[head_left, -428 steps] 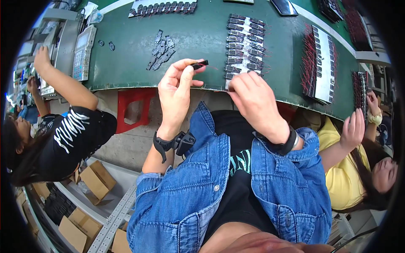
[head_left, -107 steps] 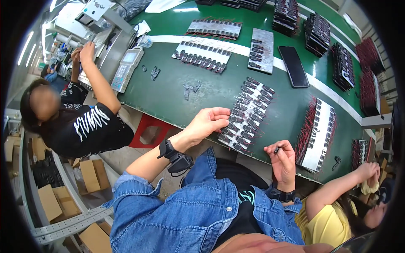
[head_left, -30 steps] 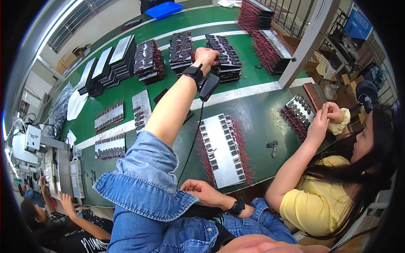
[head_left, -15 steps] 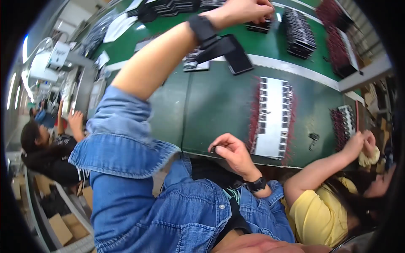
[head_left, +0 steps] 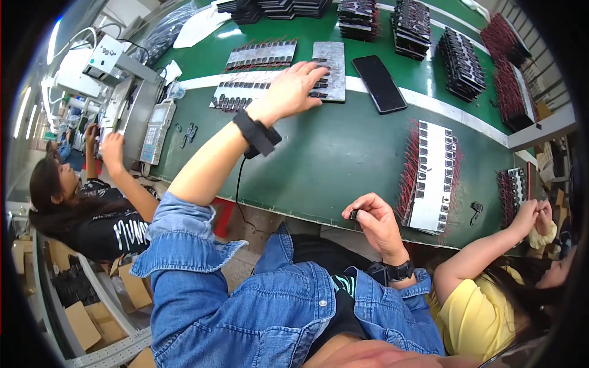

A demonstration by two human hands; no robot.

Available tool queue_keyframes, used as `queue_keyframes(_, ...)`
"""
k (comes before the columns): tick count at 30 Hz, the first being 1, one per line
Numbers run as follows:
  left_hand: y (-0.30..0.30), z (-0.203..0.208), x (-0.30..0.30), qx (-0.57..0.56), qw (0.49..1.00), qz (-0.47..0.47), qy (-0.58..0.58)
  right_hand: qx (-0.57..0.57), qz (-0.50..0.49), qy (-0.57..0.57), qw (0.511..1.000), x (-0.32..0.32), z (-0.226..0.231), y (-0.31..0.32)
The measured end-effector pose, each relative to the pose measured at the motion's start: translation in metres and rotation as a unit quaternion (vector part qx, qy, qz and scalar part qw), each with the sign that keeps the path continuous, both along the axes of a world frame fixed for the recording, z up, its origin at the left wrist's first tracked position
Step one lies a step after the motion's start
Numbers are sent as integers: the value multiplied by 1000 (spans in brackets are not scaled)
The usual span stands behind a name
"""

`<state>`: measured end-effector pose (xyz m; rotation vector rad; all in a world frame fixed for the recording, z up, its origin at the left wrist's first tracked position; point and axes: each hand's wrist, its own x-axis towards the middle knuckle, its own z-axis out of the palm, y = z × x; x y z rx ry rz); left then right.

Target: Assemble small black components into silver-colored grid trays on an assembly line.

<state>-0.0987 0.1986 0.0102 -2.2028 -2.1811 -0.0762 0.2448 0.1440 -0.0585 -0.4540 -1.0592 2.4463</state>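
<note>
My left hand reaches across the bench with its fingers stretched out and somewhat apart, the fingertips at a grey plate. Several small black parts sit along that plate's left side, partly hidden by the fingers. Close to the bench's front edge, my right hand pinches a small black part between thumb and fingertips. Left of the plate lie two pale strips, a far one and a nearer one, lined with black parts and thin red wires. A black phone rests right of the plate.
A white board with black parts and red wires lies at the right, loose black pieces beside it. Stacks of parts stand at the back. Co-workers sit on either side: a yellow sleeve right, a black shirt left.
My left hand has come back from a small stack at the far side to the grey plate, its fingers now spread. The view has shifted; my right hand keeps its pinch.
</note>
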Motion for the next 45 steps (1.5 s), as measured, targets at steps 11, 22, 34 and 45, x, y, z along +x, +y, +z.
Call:
queue_keyframes(11,157,-51,-74,-59,997,11,-40,-36,-27,11,999,1,2,-4)
queue_keyframes(22,112,-61,-71,-1,976,-129,-175,-53,-13,36,998,-3,-3,5)
queue_keyframes(34,-40,-49,65,52,993,-30,-97,18,43,21,999,9,3,-5)
queue_keyframes(45,-147,-36,81,73,965,-43,-248,155,-100,-97,978,-1,22,-12)
